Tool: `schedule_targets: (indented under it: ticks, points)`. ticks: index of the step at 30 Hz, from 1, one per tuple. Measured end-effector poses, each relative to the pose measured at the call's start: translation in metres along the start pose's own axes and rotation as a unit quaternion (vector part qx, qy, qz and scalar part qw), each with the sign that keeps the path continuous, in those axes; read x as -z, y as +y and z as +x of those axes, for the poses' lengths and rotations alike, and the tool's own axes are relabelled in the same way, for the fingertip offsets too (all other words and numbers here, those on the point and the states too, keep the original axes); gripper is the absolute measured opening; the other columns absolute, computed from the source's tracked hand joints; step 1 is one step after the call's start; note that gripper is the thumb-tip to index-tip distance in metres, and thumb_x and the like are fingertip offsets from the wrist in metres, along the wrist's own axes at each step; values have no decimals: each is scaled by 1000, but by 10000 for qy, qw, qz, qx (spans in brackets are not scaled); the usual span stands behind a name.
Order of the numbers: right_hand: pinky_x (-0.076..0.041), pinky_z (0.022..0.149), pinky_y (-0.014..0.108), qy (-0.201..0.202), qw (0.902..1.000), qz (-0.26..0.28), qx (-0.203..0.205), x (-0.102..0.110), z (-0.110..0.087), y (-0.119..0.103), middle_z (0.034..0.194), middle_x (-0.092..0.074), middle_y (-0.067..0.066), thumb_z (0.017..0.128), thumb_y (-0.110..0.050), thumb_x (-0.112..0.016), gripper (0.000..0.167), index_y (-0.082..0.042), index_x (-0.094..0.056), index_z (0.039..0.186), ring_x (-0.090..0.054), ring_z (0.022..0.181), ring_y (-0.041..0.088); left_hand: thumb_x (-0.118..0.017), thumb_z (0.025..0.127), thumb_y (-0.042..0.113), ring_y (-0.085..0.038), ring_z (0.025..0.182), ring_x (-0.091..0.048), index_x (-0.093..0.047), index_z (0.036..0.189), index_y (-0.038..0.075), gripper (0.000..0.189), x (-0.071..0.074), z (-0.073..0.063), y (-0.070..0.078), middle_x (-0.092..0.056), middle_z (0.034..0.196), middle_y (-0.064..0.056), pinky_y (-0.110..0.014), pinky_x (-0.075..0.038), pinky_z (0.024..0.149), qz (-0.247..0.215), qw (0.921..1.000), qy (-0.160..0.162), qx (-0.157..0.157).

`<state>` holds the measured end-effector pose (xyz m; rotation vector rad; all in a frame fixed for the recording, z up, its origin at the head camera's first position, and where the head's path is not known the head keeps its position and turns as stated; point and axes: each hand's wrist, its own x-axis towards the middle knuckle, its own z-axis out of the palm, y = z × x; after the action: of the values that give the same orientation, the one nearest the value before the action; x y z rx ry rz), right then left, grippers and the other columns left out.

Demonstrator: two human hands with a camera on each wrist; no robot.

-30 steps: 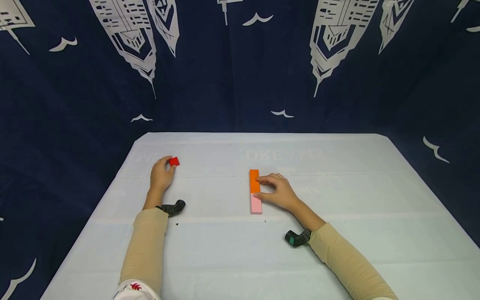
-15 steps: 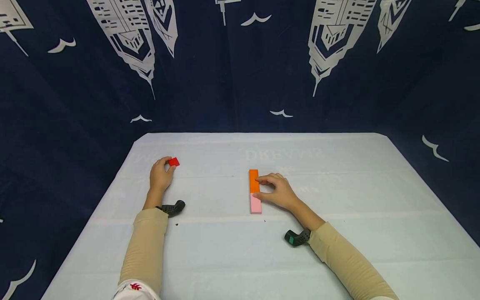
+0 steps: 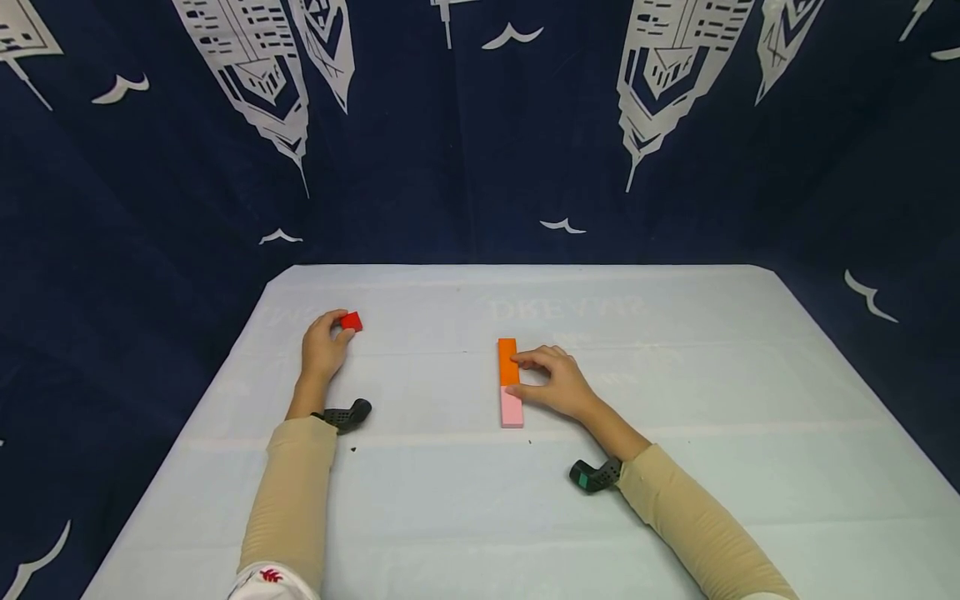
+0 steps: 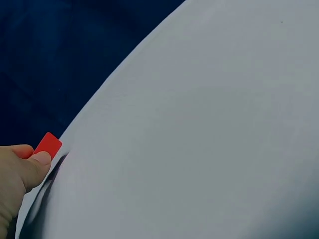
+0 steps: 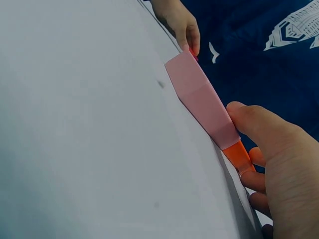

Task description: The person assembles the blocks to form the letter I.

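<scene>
My left hand [image 3: 324, 348], at the left of the table, pinches a small red block [image 3: 352, 322] between thumb and fingers. The red block [image 4: 49, 145] pokes out beyond the thumb tip in the left wrist view. Near the middle, an orange block [image 3: 507, 360] and a pink block [image 3: 512, 411] lie end to end in a straight row, pink nearer me. My right hand [image 3: 558, 382] is at their right side in a loose C shape, thumb at the pink block and fingertips at the orange one. In the right wrist view, fingers partly cover the orange block [image 5: 238, 155].
A white cloth covers the table [image 3: 450, 517]. Behind it hangs a dark blue curtain [image 3: 465, 183] with white building and bird prints. Each wrist wears a black camera, the left camera [image 3: 348, 415] and the right camera [image 3: 595, 477]. Tiny dark specks dot the cloth.
My left hand has shifted slightly to the right with the red block in it. The right hand and the orange and pink blocks stay where they were.
</scene>
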<state>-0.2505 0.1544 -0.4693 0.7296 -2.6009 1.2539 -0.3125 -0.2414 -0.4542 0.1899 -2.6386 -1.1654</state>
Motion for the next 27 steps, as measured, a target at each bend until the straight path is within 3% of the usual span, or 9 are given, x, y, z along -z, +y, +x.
schedule_targets:
  ticks: [27]
  points:
    - [-36,89,42,18,10000,-1,-52,1,-1,0,100,-65,-1,73,-28,-86,49,-10,-71,117,-54,96,19,-61,96,7,-37,129,-44,-55,134,1,39,-26,6,37,-52,135,-22,-50,-31,110,-147,9981,-377,-468]
